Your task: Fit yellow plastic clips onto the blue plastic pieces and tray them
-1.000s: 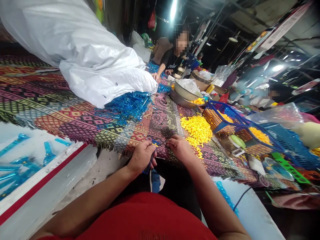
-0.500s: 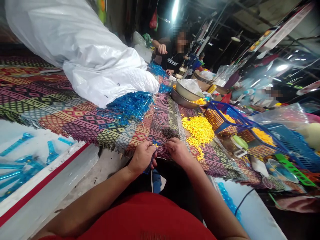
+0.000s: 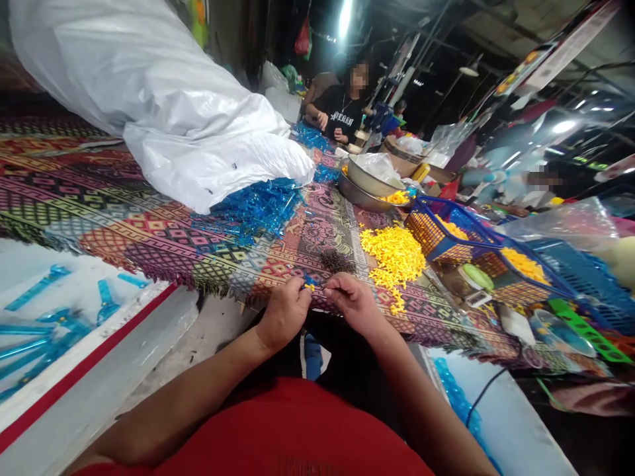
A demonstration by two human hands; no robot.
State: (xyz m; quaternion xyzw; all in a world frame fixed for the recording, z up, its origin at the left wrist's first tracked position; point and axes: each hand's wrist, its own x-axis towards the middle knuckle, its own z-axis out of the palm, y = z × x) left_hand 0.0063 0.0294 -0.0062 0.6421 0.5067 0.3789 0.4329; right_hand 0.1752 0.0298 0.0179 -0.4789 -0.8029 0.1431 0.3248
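Together, the left hand (image 3: 284,314) and the right hand (image 3: 354,304) of a person in a red shirt (image 3: 282,430) are raised in front of the body, just over the near edge of a tabletop covered with a woven, multicoloured patterned cloth (image 3: 124,225). The left hand is curled closed around a small blue and yellow plastic piece (image 3: 308,284), which sits at its fingertips between the two hands. The right thumb and fingertips are pinched together right beside that piece, but whether they grip it or something thinner is too small to tell. Just beyond the hands lies a small dark bristly heap (image 3: 337,261), and to its right a large pile of yellow plastic pieces (image 3: 391,259) is spread on the cloth. Farther right, a blue wire basket (image 3: 446,228) holds more yellow pieces, and two stacked metal basins (image 3: 362,188) stand beyond it. A tangle of blue plastic parts (image 3: 255,208) lies on the cloth against a huge white plastic sack (image 3: 163,112). Below left, more blue parts (image 3: 54,324) rest on a white surface with a red edge (image 3: 89,357). Across the tabletop sits a co-worker in a black T-shirt (image 3: 342,112), both hands held near the chest.
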